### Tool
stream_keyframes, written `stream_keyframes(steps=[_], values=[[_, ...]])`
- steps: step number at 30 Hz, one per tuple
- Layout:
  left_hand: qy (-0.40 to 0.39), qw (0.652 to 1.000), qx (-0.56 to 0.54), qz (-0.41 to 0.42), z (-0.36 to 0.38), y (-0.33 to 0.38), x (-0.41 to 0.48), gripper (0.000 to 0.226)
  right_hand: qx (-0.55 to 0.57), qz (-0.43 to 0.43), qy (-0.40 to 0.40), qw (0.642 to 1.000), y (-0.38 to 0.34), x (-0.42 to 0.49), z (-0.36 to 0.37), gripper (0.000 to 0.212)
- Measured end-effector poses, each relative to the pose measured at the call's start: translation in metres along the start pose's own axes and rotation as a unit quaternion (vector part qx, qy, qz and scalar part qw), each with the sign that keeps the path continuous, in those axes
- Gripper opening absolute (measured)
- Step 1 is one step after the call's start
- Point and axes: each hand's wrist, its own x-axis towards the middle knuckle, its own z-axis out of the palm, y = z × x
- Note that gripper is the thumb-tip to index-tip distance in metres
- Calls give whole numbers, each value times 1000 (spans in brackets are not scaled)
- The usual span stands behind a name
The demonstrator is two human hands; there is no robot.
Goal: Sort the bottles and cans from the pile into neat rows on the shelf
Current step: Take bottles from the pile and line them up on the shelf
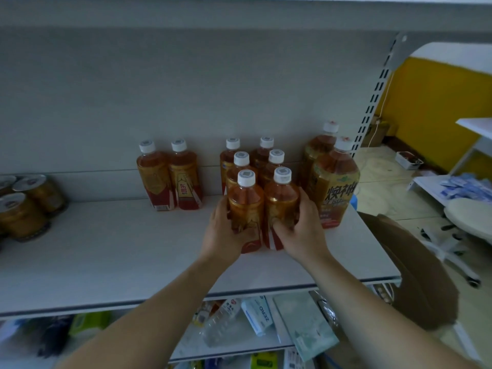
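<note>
Two small amber drink bottles with white caps stand side by side at the front of a double row on the white shelf. My left hand wraps the front left bottle. My right hand wraps the front right bottle. Behind them stand several more of the same bottles in two columns. Another pair of these bottles stands to the left near the back wall. Two larger tea bottles stand one behind the other on the right. Gold cans are grouped at the far left.
The shelf's front edge runs below my forearms. A lower shelf holds a lying clear bottle, boxes and packets. A brown cardboard box sits past the shelf's right end, with a white stool beyond it.
</note>
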Motion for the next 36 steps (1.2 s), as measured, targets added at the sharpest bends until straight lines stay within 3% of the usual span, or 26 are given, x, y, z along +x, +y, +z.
stream_keyframes(steps=[5,9,14,22,28,36], values=[[-21,1000,-16,-2,-2,-3,9,92,64,11,-37,997,0,5,-11,80],[-85,993,-77,-22,-9,-9,16,109,101,38,-71,992,-4,10,-18,89],[-160,981,-104,-45,-16,-3,25,114,175,73,-127,974,-7,22,-14,107],[-146,982,-118,-32,-15,-4,22,103,198,55,-122,971,-1,21,-9,96],[-139,983,-113,-44,-21,-12,27,114,186,51,-114,975,5,22,-5,92],[-132,985,-108,-24,-31,-13,25,110,152,28,-115,981,0,20,4,84]])
